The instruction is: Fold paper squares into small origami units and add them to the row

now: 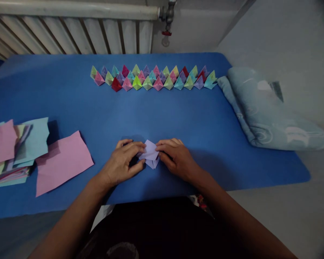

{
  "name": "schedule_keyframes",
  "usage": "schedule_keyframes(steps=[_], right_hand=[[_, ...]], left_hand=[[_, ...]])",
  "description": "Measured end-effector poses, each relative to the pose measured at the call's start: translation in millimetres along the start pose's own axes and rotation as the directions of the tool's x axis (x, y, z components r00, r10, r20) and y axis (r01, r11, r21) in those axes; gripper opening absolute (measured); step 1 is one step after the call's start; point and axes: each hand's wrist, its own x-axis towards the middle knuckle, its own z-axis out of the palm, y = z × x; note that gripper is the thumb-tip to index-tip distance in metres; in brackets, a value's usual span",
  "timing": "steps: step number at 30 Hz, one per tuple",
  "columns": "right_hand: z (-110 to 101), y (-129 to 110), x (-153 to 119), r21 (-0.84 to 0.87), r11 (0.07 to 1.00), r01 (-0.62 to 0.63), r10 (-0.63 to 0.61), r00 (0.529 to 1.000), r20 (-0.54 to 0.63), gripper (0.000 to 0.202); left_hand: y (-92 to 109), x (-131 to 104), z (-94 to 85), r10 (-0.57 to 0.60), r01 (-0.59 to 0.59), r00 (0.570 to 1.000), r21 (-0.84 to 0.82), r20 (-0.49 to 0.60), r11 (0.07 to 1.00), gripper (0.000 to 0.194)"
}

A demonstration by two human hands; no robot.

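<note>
A small lavender origami paper [151, 151], folded into a diamond-like shape with a loose flap at its lower end, lies on the blue table near its front edge. My left hand [125, 158] grips the paper's left side, thumb below and fingers curled above. On the opposite side, my right hand [176, 154] pinches the right corner between thumb and fingers. Both hands rest low against the tabletop. Parts of the paper's side corners are hidden beneath the fingertips.
Rows of colourful folded paper pieces [158, 83] stand along the far side of the blue table [151, 111]. A pink sheet [64, 162] lies at left, beside a stack of coloured paper [32, 138]. A folded light-blue blanket [272, 111] sits at right. Behind is a radiator [78, 32].
</note>
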Motion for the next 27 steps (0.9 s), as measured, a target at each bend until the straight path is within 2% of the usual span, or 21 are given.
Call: schedule_keyframes(steps=[4, 7, 17, 27], right_hand=[[1.2, 0.4, 1.0, 0.007, 0.999, -0.031, 0.031, 0.999, -0.013, 0.017], [1.5, 0.0, 1.7, 0.016, 0.998, -0.067, 0.068, 0.998, -0.018, 0.016], [4.7, -0.1, 6.8, 0.024, 0.986, -0.166, 0.168, 0.982, -0.091, 0.015], [9.4, 0.3, 9.8, -0.008, 0.982, -0.187, 0.184, 0.975, -0.127, 0.017]], left_hand=[[-2.6, 0.6, 3.8, 0.013, -0.012, 0.999, 0.022, -0.050, 1.000, 0.006], [-5.3, -0.1, 5.4, -0.011, 0.016, 0.997, 0.066, -0.074, 0.998, 0.010], [-4.1, 2.0, 6.7, -0.132, 0.142, 0.988, 0.130, -0.081, 0.981, 0.015], [-3.4, 3.0, 8.7, -0.179, 0.188, 0.981, 0.141, -0.073, 0.972, 0.016]])
